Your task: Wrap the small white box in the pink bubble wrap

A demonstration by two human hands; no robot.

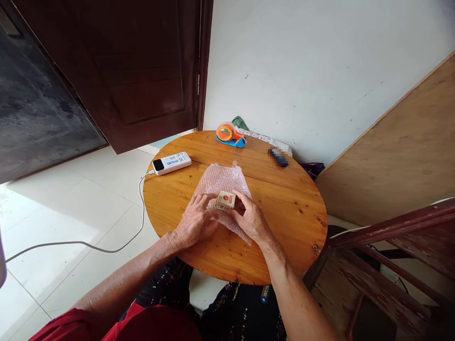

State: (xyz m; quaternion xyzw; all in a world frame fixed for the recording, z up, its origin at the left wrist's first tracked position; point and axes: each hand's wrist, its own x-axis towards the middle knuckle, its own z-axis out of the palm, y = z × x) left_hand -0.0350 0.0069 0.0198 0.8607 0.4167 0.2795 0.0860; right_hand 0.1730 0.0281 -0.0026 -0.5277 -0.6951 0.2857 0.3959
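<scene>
A small cream cardboard box [226, 199] with a red emblem and a barcode is held between my two hands, over a sheet of bubble wrap [222, 179]. My left hand [199, 218] has its index finger and slightly blurred thumb at the box's left side. On the opposite side, my right hand [250, 220] grips the box with index finger and thumb. The bubble wrap lies on the round wooden table [291, 208], partly covered by both hands. Whether the box touches the wrap, I cannot tell.
An orange and blue tape dispenser [230, 134] stands at the table's far edge. A white device [172, 163] with a cable [117, 248] lies at left. A dark, partly pixelated object [279, 157] is at right. Wooden stairs [387, 265] rise at lower right.
</scene>
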